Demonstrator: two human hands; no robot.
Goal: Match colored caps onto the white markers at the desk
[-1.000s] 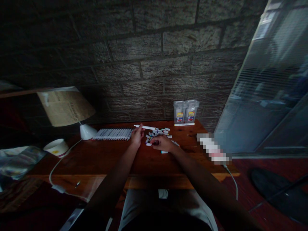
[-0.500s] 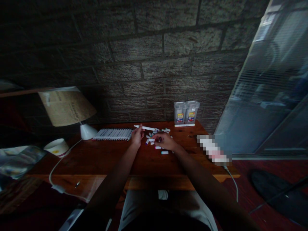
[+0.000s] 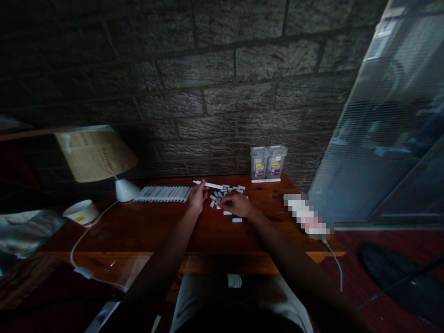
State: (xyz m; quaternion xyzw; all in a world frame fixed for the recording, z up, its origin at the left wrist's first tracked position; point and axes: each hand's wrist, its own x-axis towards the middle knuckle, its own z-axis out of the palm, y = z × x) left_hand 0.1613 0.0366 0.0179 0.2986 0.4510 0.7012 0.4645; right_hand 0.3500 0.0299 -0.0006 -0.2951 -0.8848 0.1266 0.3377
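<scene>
My left hand (image 3: 197, 196) is closed around a white marker (image 3: 212, 185), which points to the right over the table. Low over a heap of small marker caps (image 3: 215, 197) is my right hand (image 3: 236, 204), its fingers curled down; whether a cap is between them I cannot make out. The caps are white with coloured ends, and some are hidden under the right hand. One teal-ended cap (image 3: 237, 220) lies apart, nearer to me. Left of my left hand, a row of white markers (image 3: 163, 194) lies side by side.
Two clear plastic cases (image 3: 267, 162) stand at the back right, with a single marker (image 3: 265, 181) before them. A lamp (image 3: 125, 189) and a white bowl (image 3: 82, 212) are at the left. A cable (image 3: 74, 249) hangs over the wooden table's (image 3: 138, 231) front edge.
The white cap that showed at my right fingertips is no longer seen there, and the fingers have bent lower over the heap. My left hand and its marker have stayed in place.
</scene>
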